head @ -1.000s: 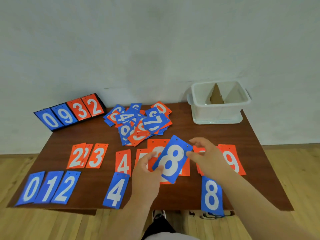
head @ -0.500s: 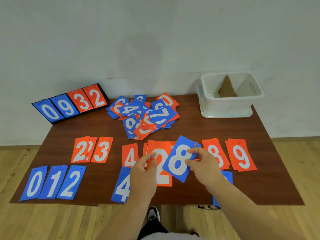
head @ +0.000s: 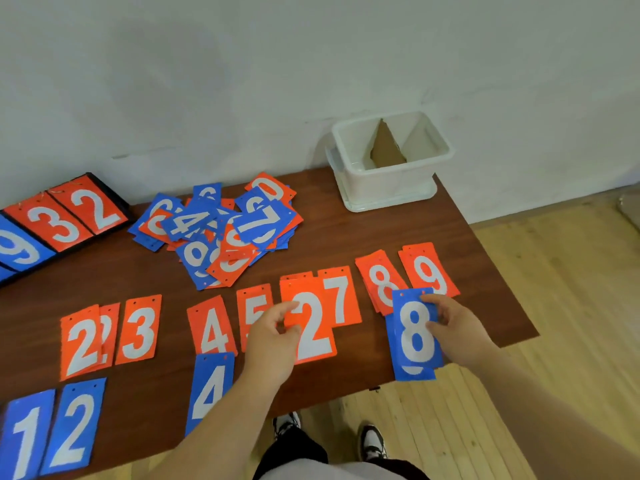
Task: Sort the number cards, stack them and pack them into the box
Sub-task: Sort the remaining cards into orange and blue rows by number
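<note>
Now our right hand [head: 455,332] pinches a blue 8 card [head: 414,332] at its right edge, fingers closed on it, over another blue card at the lower right of the worktop [head: 349,233]; our left hand [head: 273,336] grips an orange 2 card [head: 311,327] by its left edge at centre frame; sorted orange cards run across the middle, blue ones along the lower left; an unsorted pile [head: 221,233] sits above centre; the white box [head: 389,161] stands open at the upper right.
</note>
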`<move>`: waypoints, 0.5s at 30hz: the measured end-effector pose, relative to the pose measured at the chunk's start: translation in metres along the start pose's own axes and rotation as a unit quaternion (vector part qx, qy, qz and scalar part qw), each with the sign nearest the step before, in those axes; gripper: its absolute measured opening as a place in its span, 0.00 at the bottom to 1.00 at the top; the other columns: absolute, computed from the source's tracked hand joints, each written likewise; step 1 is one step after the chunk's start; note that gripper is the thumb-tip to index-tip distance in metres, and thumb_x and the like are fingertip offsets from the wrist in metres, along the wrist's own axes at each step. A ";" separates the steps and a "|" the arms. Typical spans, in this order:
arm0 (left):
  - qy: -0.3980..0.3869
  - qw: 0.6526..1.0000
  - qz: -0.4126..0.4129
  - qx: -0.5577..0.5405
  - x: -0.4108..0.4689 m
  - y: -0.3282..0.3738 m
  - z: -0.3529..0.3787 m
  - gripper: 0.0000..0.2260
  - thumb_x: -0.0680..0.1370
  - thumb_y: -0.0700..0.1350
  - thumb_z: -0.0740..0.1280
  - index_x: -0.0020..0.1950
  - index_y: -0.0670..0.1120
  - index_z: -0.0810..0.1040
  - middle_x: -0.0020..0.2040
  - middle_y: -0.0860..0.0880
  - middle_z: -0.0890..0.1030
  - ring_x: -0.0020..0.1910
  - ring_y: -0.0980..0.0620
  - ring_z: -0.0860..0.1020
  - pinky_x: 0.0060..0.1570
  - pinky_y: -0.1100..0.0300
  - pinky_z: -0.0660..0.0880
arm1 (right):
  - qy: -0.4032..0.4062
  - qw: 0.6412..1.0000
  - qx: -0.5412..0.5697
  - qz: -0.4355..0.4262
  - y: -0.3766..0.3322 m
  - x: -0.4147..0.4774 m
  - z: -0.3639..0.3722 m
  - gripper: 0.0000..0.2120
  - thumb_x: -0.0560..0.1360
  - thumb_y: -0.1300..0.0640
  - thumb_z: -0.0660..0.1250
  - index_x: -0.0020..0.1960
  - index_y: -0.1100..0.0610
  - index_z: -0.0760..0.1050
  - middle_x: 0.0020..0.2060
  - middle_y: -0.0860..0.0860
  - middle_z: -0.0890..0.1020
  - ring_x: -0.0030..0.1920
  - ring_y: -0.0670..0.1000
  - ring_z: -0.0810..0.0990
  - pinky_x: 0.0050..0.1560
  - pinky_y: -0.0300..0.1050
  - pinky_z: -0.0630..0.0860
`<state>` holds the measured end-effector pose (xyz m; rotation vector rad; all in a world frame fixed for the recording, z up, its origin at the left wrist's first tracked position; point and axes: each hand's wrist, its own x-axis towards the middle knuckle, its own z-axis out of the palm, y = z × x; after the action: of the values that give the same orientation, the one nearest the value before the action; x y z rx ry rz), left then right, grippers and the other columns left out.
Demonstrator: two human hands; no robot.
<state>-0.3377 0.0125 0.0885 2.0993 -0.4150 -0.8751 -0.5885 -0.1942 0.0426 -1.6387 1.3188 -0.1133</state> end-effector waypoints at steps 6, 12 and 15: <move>-0.005 1.000 -0.005 0.030 -0.011 -0.009 0.025 0.16 0.80 0.42 0.70 0.65 0.59 0.77 0.67 0.54 0.76 0.65 0.53 0.75 0.41 0.72 0.72 | -0.043 0.990 -0.133 -0.020 0.038 0.017 0.016 0.21 0.79 0.59 0.66 0.70 0.48 0.71 0.62 0.51 0.80 0.54 0.50 0.81 0.48 0.45 0.82; 0.031 0.999 -0.025 0.025 -0.037 -0.028 0.042 0.15 0.80 0.44 0.71 0.62 0.59 0.76 0.63 0.56 0.77 0.59 0.52 0.79 0.43 0.64 0.82 | -0.010 0.954 -0.297 -0.031 0.053 0.028 0.031 0.20 0.79 0.53 0.67 0.71 0.48 0.73 0.62 0.51 0.69 0.61 0.54 0.73 0.55 0.49 0.80; 0.045 0.998 -0.044 0.017 -0.049 -0.035 0.049 0.14 0.80 0.45 0.72 0.62 0.59 0.75 0.63 0.56 0.76 0.60 0.52 0.78 0.46 0.60 0.83 | -0.007 0.952 -0.301 -0.051 0.053 0.022 0.031 0.19 0.79 0.51 0.68 0.70 0.48 0.73 0.63 0.52 0.69 0.62 0.54 0.72 0.58 0.50 0.79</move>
<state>-0.4078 0.0339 0.0615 2.1925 -0.2948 -0.8261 -0.5976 -0.1882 -0.0221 -2.2124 1.3322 0.2671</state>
